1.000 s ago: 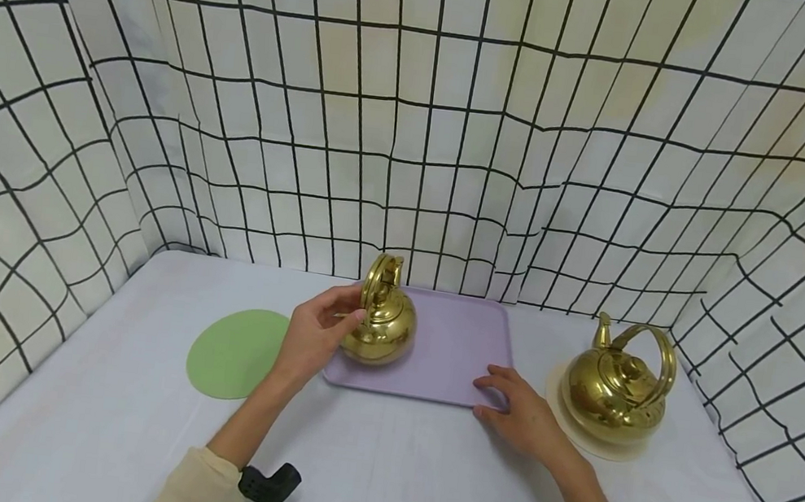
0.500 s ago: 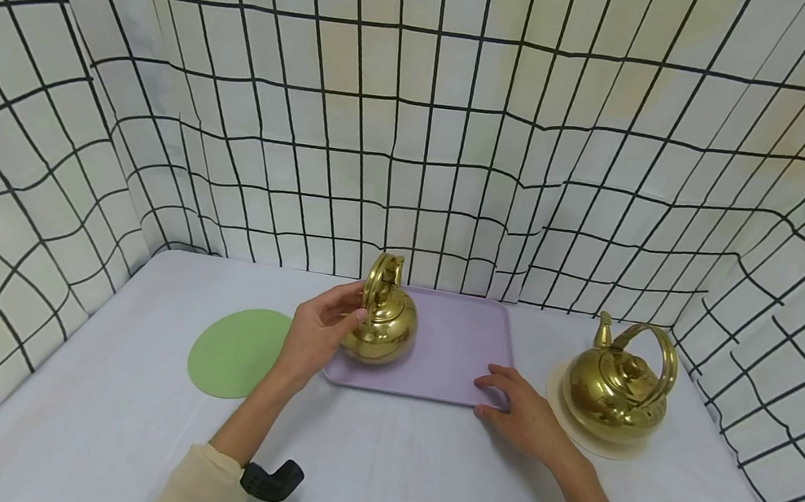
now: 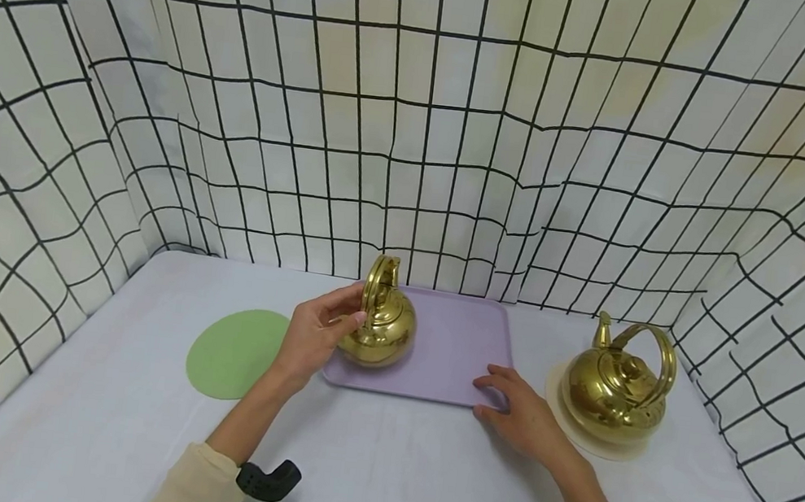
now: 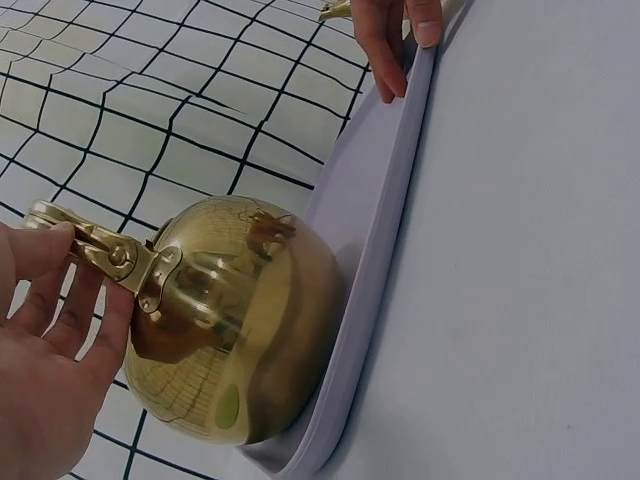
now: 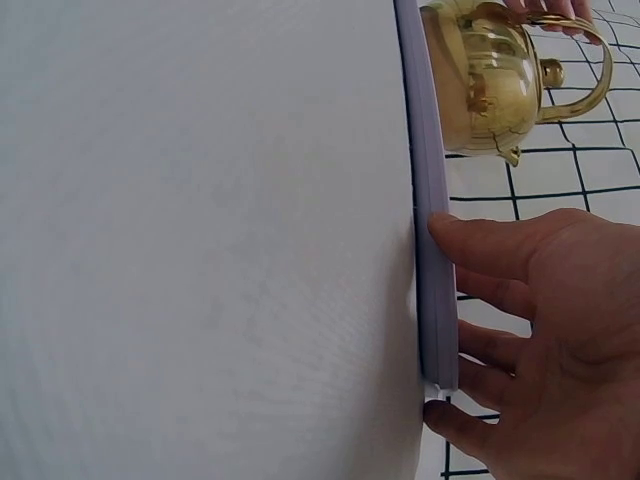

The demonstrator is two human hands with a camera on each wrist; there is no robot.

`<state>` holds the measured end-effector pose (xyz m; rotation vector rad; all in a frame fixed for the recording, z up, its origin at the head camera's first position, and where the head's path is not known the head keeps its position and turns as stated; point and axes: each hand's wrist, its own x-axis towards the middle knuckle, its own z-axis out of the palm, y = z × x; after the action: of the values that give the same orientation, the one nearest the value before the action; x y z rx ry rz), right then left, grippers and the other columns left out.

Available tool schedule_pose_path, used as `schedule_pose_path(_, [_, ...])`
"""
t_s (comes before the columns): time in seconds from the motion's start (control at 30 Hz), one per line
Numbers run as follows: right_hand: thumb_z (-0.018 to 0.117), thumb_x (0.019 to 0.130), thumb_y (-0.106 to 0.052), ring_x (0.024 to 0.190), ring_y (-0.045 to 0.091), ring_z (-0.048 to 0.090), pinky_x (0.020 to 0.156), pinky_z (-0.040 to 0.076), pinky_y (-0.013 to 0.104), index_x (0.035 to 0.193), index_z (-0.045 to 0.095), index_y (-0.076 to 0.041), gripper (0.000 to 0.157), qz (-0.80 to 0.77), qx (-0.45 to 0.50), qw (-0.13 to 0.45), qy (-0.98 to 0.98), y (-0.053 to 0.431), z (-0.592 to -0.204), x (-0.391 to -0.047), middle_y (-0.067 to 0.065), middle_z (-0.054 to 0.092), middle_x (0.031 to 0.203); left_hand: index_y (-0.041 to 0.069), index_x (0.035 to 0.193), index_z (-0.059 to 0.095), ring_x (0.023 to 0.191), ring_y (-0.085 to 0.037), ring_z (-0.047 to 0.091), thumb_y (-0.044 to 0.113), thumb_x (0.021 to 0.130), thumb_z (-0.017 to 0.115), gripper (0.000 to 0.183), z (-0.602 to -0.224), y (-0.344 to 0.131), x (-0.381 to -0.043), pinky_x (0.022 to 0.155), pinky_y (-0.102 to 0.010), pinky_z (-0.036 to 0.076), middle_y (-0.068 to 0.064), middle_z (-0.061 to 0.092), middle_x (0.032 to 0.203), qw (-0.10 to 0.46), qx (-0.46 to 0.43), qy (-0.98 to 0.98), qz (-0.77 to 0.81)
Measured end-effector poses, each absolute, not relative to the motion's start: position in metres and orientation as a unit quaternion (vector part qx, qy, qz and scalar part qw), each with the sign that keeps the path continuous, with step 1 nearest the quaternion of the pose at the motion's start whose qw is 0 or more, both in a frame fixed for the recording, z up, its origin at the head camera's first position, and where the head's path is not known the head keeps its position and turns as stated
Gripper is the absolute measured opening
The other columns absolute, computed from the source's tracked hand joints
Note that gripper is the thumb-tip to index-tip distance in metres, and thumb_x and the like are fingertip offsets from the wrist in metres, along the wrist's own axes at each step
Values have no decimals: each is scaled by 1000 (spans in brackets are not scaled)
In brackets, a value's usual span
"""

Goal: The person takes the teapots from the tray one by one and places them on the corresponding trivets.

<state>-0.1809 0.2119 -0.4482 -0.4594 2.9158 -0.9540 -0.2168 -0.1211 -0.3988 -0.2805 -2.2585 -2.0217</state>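
A brass kettle [image 3: 392,328] sits upright at the left end of a lilac tray [image 3: 462,343]. My left hand [image 3: 311,338] holds its arched handle [image 4: 122,258], thumb on the near side, fingers beyond. At the tray's near right corner, my right hand [image 3: 526,418] grips the rim [image 5: 432,160]. Its thumb [image 5: 480,245] presses the outer side, and its other fingers reach over the tray's end. A second brass kettle [image 3: 608,395] stands to the right on a round cream mat [image 3: 590,444], its spout toward the back left.
A round green mat [image 3: 233,356] lies flat on the white tablecloth [image 3: 379,469], left of the tray. White cloth walls with a black grid [image 3: 426,131] close off the back and both sides. Black devices [image 3: 269,481] are worn at the wrists.
Almost nothing differs. The kettle in my left hand has shifted very slightly down and toward me on the tray; my right hand stays at the tray corner.
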Motion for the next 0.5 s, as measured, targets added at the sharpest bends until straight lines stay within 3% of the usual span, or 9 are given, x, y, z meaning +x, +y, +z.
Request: schedule_pose_path(0.5, [76, 94, -16, 144, 48, 49, 117, 42, 63, 126, 70, -10, 33, -305, -156, 13, 939, 213, -447, -181, 22, 55, 152, 12, 141, 65, 109, -6, 67, 5, 98, 69, 45, -399, -125, -214, 93, -22, 58, -17, 70, 133, 63, -112, -746, -654])
